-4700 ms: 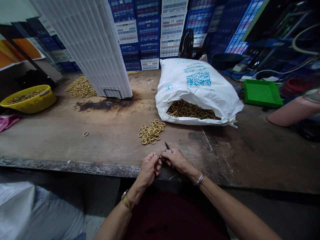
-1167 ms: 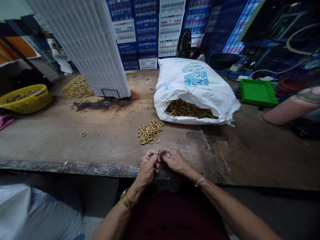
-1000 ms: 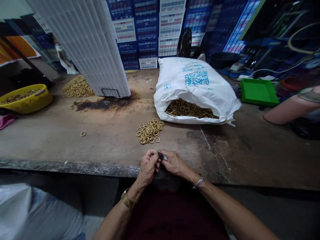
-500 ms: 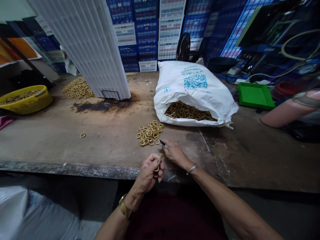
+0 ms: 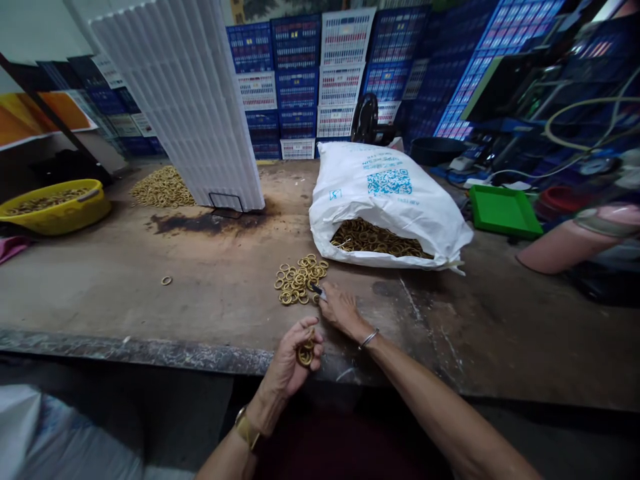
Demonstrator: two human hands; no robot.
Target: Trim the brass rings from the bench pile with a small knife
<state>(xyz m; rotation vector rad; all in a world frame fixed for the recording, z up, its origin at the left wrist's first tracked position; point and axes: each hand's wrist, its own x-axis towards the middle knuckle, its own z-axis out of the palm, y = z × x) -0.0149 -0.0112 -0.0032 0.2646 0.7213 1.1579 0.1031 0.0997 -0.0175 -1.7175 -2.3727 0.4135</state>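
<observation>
My left hand (image 5: pixel 296 355) is at the table's near edge, palm up, its fingers curled around several gold-coloured rings (image 5: pixel 305 355). My right hand (image 5: pixel 341 308) grips a small knife (image 5: pixel 319 291) with a dark tip and a greyish handle, most of which the fingers hide. The tip reaches over the right edge of a small pile of loose rings (image 5: pixel 299 279) on the tabletop. Just behind that pile lies a white woven sack (image 5: pixel 360 180), its torn mouth facing me and full of darker-looking rings (image 5: pixel 380 240).
One ring (image 5: pixel 167 281) lies alone on the wooden table (image 5: pixel 100 280). At left are a yellow basin (image 5: pixel 60 217) of rings, a ring heap (image 5: pixel 163 187) and a tall white corrugated panel (image 5: pixel 195 113). A green tray (image 5: pixel 505 212) and pink bottle (image 5: pixel 570 247) stand right. Stacked crates (image 5: pixel 297 87) line the back.
My right hand has moved the knife tip left onto the pile's edge. My left hand has loosened and turned more palm up, showing the rings. The view has tilted upward a little.
</observation>
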